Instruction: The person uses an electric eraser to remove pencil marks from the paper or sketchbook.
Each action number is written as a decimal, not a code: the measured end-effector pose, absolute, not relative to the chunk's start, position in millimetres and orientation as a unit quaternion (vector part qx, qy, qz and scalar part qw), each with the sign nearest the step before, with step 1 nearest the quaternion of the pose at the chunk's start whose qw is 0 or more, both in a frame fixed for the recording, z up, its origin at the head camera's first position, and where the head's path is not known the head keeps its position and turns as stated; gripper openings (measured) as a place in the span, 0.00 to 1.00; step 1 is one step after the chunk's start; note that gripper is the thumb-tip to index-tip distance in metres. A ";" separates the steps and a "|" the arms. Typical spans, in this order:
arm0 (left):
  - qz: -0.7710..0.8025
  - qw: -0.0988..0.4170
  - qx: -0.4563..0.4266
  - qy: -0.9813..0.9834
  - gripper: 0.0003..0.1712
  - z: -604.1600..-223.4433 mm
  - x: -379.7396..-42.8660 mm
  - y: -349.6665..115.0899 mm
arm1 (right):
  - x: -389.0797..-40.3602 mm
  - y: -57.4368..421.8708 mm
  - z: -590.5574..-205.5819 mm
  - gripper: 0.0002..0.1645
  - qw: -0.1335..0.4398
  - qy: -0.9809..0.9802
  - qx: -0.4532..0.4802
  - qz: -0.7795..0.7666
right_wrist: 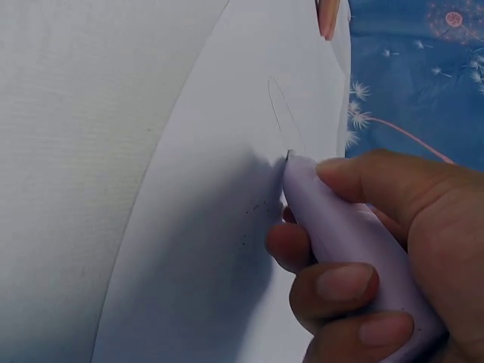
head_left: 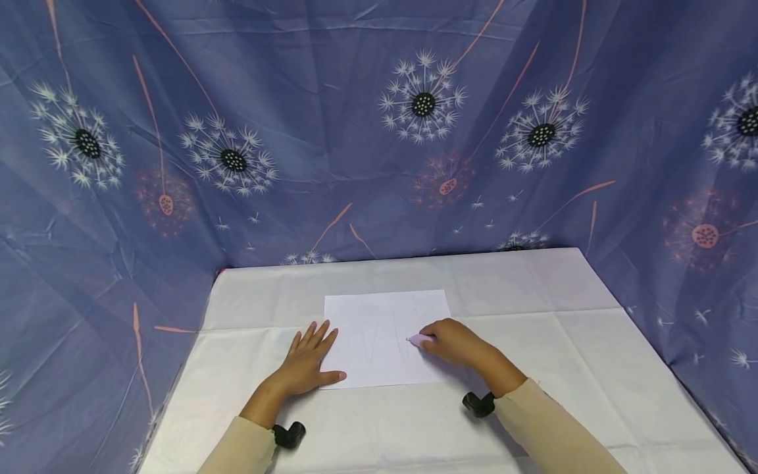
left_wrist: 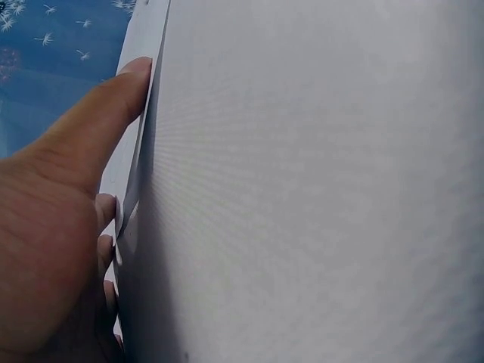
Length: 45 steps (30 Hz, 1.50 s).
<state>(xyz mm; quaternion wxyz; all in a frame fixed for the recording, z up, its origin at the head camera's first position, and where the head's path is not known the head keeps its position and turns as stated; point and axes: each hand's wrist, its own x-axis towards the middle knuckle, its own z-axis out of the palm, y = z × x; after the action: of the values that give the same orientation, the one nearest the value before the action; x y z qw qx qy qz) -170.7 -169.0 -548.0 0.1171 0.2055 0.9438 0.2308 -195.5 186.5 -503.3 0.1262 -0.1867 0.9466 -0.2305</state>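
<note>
A white sheet of paper (head_left: 379, 372) lies on the white-covered table, with thin, narrow, curved lines on it. My left hand (head_left: 304, 368) rests at the sheet's left edge, palm down and fingers spread. In the left wrist view its thumb (left_wrist: 113, 106) lies along the paper's edge. Toward the sheet's right side, my right hand (head_left: 453, 342) grips a lavender, thick-bodied tool (right_wrist: 348, 234) with a small dark pointed tip. That tip stands at the paper, at the end of a thin looped line. Several tiny black specks dot the paper beside it.
The white tablecloth (head_left: 533, 368) shows fold creases. Behind and along both sides hangs a blue curtain (head_left: 331, 131) with dandelion prints. A black wrist device (head_left: 289, 435) sits at the left wrist and another (head_left: 478, 404) at the right.
</note>
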 end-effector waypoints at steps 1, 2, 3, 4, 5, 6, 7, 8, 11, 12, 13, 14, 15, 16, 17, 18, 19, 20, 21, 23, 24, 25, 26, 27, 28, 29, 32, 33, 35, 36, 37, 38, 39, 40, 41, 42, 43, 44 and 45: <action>0.233 0.115 0.207 0.943 0.56 -548.2 -170.6 -169.0 | -196.1 185.7 -503.3 0.15 0.124 0.948 -0.180 -0.230; 0.236 0.113 0.208 0.942 0.56 -548.6 -170.6 -168.9 | -196.6 185.1 -503.2 0.15 0.122 0.950 -0.175 -0.227; 0.241 0.110 0.209 0.941 0.56 -549.1 -170.4 -168.9 | -196.9 184.9 -502.9 0.16 0.122 0.951 -0.172 -0.224; 0.244 0.108 0.211 0.940 0.56 -550.1 -170.4 -169.0 | -196.9 184.8 -502.3 0.16 0.122 0.952 -0.171 -0.223; 0.243 0.105 0.212 0.941 0.57 -550.9 -170.2 -169.1 | -196.8 184.6 -501.8 0.16 0.123 0.952 -0.172 -0.223; 0.246 0.102 0.213 0.940 0.57 -551.8 -170.1 -169.2 | -196.6 184.5 -501.3 0.16 0.124 0.952 -0.174 -0.221; 0.248 0.097 0.214 0.940 0.57 -553.3 -170.2 -169.4 | -196.3 184.6 -500.7 0.16 0.126 0.951 -0.176 -0.219; 0.248 0.094 0.215 0.940 0.57 -554.5 -170.3 -169.7 | -195.7 184.8 -500.2 0.16 0.127 0.951 -0.179 -0.217; 0.241 0.093 0.213 0.942 0.58 -557.3 -171.1 -170.7 | -193.4 185.5 -497.5 0.15 0.138 0.949 -0.185 -0.215; 0.243 0.093 0.213 0.942 0.58 -557.9 -171.5 -171.0 | -192.6 185.8 -496.5 0.15 0.142 0.948 -0.187 -0.214; 0.249 0.091 0.214 0.940 0.58 -558.0 -171.8 -171.3 | -191.7 186.3 -495.8 0.15 0.146 0.948 -0.188 -0.212; 0.250 0.092 0.213 0.940 0.58 -557.9 -171.9 -171.5 | -191.0 186.7 -495.2 0.14 0.148 0.947 -0.190 -0.211; 0.250 0.094 0.213 0.940 0.58 -558.0 -172.2 -171.7 | -190.2 187.0 -494.5 0.14 0.150 0.946 -0.193 -0.211; 0.250 0.094 0.213 0.940 0.58 -557.9 -172.3 -171.8 | -189.7 187.4 -494.5 0.13 0.150 0.946 -0.196 -0.210; 0.250 0.095 0.212 0.940 0.58 -557.6 -172.3 -171.8 | -189.3 187.6 -494.5 0.13 0.150 0.945 -0.200 -0.210; 0.250 0.094 0.212 0.940 0.58 -557.5 -172.4 -171.8 | -188.7 187.7 -494.5 0.13 0.149 0.945 -0.204 -0.209; 0.250 0.094 0.212 0.940 0.58 -557.5 -172.4 -171.8 | -188.4 187.7 -494.5 0.13 0.151 0.944 -0.204 -0.212; 0.244 0.096 0.211 0.942 0.58 -557.6 -172.3 -171.6 | -188.0 187.5 -494.4 0.13 0.154 0.943 -0.203 -0.216; 0.244 0.095 0.211 0.942 0.58 -557.6 -172.3 -171.5 | -187.8 187.4 -494.2 0.13 0.157 0.942 -0.201 -0.220; 0.245 0.094 0.210 0.942 0.57 -557.2 -172.1 -171.2 | -187.6 187.0 -494.1 0.13 0.160 0.940 -0.204 -0.221; 0.246 0.094 0.210 0.942 0.57 -556.9 -172.0 -171.0 | -187.4 186.9 -493.6 0.13 0.163 0.940 -0.202 -0.224; 0.247 0.094 0.209 0.941 0.57 -556.6 -171.8 -170.8 | -187.1 186.9 -493.1 0.13 0.166 0.939 -0.200 -0.227; 0.248 0.094 0.209 0.941 0.57 -556.1 -171.6 -170.7 | -187.0 187.0 -492.9 0.13 0.167 0.938 -0.200 -0.227; 0.250 0.094 0.209 0.941 0.57 -555.8 -171.4 -170.7 | -186.9 187.1 -492.9 0.13 0.168 0.938 -0.201 -0.227; 0.252 0.095 0.208 0.940 0.57 -555.3 -171.2 -170.6 | -186.8 187.3 -493.0 0.13 0.169 0.938 -0.201 -0.228; 0.254 0.096 0.208 0.940 0.57 -555.0 -170.9 -170.5 | -186.6 187.5 -492.9 0.13 0.172 0.937 -0.197 -0.232; 0.258 0.102 0.207 0.938 0.58 -554.6 -170.6 -170.7 | -186.4 187.3 -493.7 0.13 0.171 0.938 -0.194 -0.231; 0.259 0.103 0.206 0.938 0.58 -554.7 -170.6 -170.7 | -186.3 186.9 -493.8 0.13 0.169 0.939 -0.196 -0.228; 0.257 0.103 0.207 0.938 0.58 -555.2 -170.7 -170.7 | -186.5 186.0 -494.2 0.13 0.166 0.940 -0.193 -0.226; 0.256 0.102 0.207 0.939 0.58 -555.6 -170.8 -170.8 | -186.7 185.7 -494.6 0.13 0.164 0.941 -0.192 -0.225; 0.254 0.102 0.207 0.939 0.58 -556.0 -170.9 -170.9 | -186.7 185.4 -494.6 0.13 0.164 0.941 -0.191 -0.225; 0.253 0.101 0.207 0.940 0.58 -556.3 -170.9 -171.0 | -186.9 185.3 -494.7 0.13 0.164 0.942 -0.190 -0.225; 0.252 0.100 0.207 0.940 0.58 -556.5 -170.9 -171.1 | -187.0 185.4 -494.9 0.13 0.166 0.942 -0.188 -0.225; 0.252 0.099 0.208 0.940 0.58 -556.9 -170.9 -171.3 | -187.0 185.5 -494.7 0.13 0.170 0.941 -0.184 -0.228; 0.252 0.099 0.208 0.940 0.57 -556.9 -170.8 -171.4 | -186.9 185.8 -494.6 0.13 0.173 0.940 -0.185 -0.229; 0.252 0.098 0.209 0.940 0.57 -556.9 -170.6 -171.6 | -186.7 186.2 -494.3 0.13 0.176 0.939 -0.187 -0.229; 0.253 0.097 0.210 0.940 0.57 -556.7 -170.4 -171.6 | -186.4 186.6 -494.1 0.13 0.179 0.938 -0.190 -0.227; 0.254 0.096 0.211 0.939 0.57 -556.3 -170.1 -171.7 | -186.3 187.1 -494.1 0.13 0.182 0.937 -0.194 -0.227; 0.255 0.094 0.214 0.938 0.57 -555.6 -169.6 -171.8 | -186.1 187.4 -494.1 0.12 0.183 0.936 -0.197 -0.226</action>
<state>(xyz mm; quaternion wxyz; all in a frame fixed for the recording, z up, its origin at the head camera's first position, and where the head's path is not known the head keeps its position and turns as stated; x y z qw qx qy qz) -169.6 -171.8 -555.6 0.0942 0.2138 0.9382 0.2553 -186.1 187.4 -494.1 0.1830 -0.1972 0.9363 -0.2258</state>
